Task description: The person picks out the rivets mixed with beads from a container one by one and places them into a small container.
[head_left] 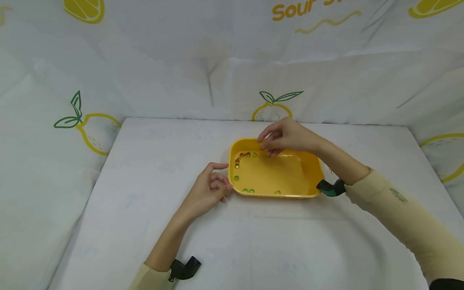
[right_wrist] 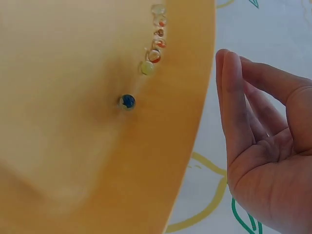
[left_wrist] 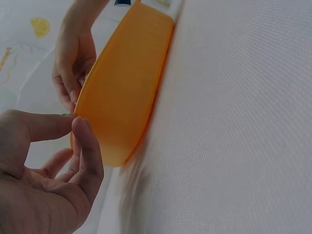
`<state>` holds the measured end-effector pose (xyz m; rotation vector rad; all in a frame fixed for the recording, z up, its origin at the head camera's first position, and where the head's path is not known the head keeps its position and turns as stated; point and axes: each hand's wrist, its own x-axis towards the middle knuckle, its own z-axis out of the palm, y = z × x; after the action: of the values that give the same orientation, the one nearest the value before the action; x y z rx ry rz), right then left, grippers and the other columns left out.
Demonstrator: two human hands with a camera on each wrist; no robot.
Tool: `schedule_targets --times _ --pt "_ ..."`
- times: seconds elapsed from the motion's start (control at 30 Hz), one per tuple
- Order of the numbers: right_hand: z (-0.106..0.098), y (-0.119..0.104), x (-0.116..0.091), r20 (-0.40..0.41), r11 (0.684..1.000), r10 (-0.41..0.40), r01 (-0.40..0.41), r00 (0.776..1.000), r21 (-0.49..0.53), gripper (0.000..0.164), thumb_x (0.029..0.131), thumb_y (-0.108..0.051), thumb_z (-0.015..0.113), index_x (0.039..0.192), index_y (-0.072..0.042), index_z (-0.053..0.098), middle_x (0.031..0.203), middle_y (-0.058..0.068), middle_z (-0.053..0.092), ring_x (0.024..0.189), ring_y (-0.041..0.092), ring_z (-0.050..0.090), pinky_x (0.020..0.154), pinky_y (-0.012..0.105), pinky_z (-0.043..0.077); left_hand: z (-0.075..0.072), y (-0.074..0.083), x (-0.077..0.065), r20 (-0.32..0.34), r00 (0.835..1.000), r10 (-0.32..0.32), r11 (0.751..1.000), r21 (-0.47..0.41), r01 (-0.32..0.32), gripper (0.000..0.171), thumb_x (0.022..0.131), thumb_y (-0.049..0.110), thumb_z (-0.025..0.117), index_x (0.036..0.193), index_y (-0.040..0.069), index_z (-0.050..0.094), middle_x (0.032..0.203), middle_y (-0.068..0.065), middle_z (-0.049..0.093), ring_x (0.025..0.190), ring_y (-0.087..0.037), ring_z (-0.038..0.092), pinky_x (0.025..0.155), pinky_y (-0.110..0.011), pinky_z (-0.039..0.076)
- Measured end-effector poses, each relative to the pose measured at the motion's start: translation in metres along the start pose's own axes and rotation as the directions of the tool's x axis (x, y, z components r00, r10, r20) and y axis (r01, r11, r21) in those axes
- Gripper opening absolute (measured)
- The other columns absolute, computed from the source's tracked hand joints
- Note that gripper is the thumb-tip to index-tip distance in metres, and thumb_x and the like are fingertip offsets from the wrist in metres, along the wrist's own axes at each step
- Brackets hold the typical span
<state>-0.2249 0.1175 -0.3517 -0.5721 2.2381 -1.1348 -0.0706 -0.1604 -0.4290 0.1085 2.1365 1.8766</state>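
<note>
A yellow rectangular tray (head_left: 268, 195) stands on the white table with several small glass marbles in it. Amber marbles (head_left: 237, 161) line its left end, and green ones (head_left: 236, 178) lie along the left and near sides. A dark blue marble (right_wrist: 127, 102) shows in the right wrist view; in the head view the right hand hides that spot. My left hand (head_left: 208, 191) touches the tray's left end with thumb and index finger, the other fingers bent. Over the far rim is my right hand (head_left: 286, 139), fingertips near together, with no object visible between them.
White cloth printed with lemons (head_left: 99, 133) hangs behind and beside the table (head_left: 152, 161). A black wrist camera (head_left: 330, 187) on the right sleeve sits by the tray's right end. Something small (head_left: 331, 171) lies beyond that end, too small to identify.
</note>
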Motion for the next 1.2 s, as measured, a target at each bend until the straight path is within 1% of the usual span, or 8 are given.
schedule_targets --times 0.17,0.3,0.47,0.57,0.7,0.83,0.9,1.2 --pt "0.008 0.001 0.008 0.02 0.999 -0.026 0.027 0.999 -0.041 0.024 0.099 -0.007 0.078 0.12 0.005 0.076 0.105 0.026 0.082 0.084 0.036 0.082 0.079 0.043 0.07 -0.001 0.0 0.0 0.001 1.0 0.002 1.0 0.003 -0.002 0.058 0.1 0.001 0.07 0.152 0.011 0.048 0.108 -0.015 0.069 0.085 -0.03 0.071 0.069 -0.028 0.063" --pt "0.014 -0.001 0.013 0.025 0.998 -0.024 0.025 0.999 -0.06 0.022 0.099 -0.011 0.079 0.117 0.001 0.078 0.104 0.025 0.082 0.085 0.036 0.082 0.078 0.04 0.07 -0.001 0.0 0.001 0.002 1.0 0.005 1.0 0.007 -0.005 0.058 0.1 0.002 0.069 0.153 0.011 0.048 0.108 -0.015 0.07 0.085 -0.03 0.07 0.068 -0.029 0.063" --pt "0.019 -0.004 0.018 0.051 0.995 -0.035 0.039 0.998 -0.091 0.025 0.1 -0.011 0.078 0.121 0.002 0.077 0.106 0.023 0.082 0.086 0.033 0.082 0.076 0.034 0.07 -0.001 0.0 0.001 0.004 1.0 0.01 1.0 0.014 -0.01 0.058 0.1 0.001 0.068 0.153 0.011 0.048 0.108 -0.015 0.07 0.084 -0.031 0.07 0.068 -0.029 0.063" --pt "0.023 -0.007 0.022 0.069 0.993 -0.047 0.055 0.996 -0.108 0.024 0.1 -0.011 0.078 0.121 0.001 0.078 0.106 0.023 0.083 0.085 0.031 0.083 0.076 0.035 0.07 -0.001 0.0 0.001 0.005 1.0 0.009 1.0 0.017 -0.009 0.058 0.1 0.002 0.069 0.153 0.011 0.048 0.109 -0.015 0.07 0.084 -0.031 0.07 0.068 -0.029 0.063" --pt "0.028 -0.01 0.027 0.1 0.992 -0.057 0.068 0.993 -0.109 0.023 0.1 -0.011 0.078 0.119 0.002 0.078 0.105 0.024 0.082 0.086 0.033 0.083 0.076 0.039 0.07 -0.001 0.0 0.001 0.006 1.0 0.006 1.0 0.015 -0.006 0.058 0.1 0.003 0.07 0.153 0.011 0.048 0.109 -0.015 0.069 0.083 -0.031 0.07 0.068 -0.029 0.063" --pt "0.033 -0.011 0.033 0.126 0.99 -0.066 0.08 0.99 -0.113 0.024 0.1 -0.009 0.076 0.12 0.005 0.078 0.105 0.024 0.082 0.087 0.034 0.083 0.075 0.036 0.07 -0.002 0.0 0.001 0.005 1.0 0.005 1.0 0.017 -0.005 0.058 0.1 0.004 0.069 0.153 0.011 0.048 0.109 -0.015 0.07 0.083 -0.031 0.07 0.067 -0.029 0.063" --pt "0.036 -0.011 0.034 0.132 0.989 -0.066 0.083 0.989 -0.122 0.024 0.1 -0.009 0.076 0.12 0.005 0.077 0.104 0.023 0.083 0.086 0.032 0.083 0.073 0.034 0.07 -0.002 0.0 0.001 0.006 1.0 0.005 1.0 0.019 -0.005 0.057 0.1 0.004 0.069 0.153 0.011 0.048 0.109 -0.015 0.07 0.083 -0.032 0.07 0.067 -0.029 0.063" --pt "0.045 -0.013 0.04 0.14 0.986 -0.063 0.083 0.988 -0.145 0.022 0.1 -0.006 0.074 0.119 0.005 0.078 0.103 0.022 0.083 0.08 0.025 0.082 0.072 0.031 0.069 -0.001 -0.001 0.001 0.013 1.0 -0.001 1.0 0.017 0.001 0.057 0.1 0.003 0.069 0.152 0.011 0.048 0.11 -0.016 0.071 0.082 -0.031 0.07 0.068 -0.029 0.062"
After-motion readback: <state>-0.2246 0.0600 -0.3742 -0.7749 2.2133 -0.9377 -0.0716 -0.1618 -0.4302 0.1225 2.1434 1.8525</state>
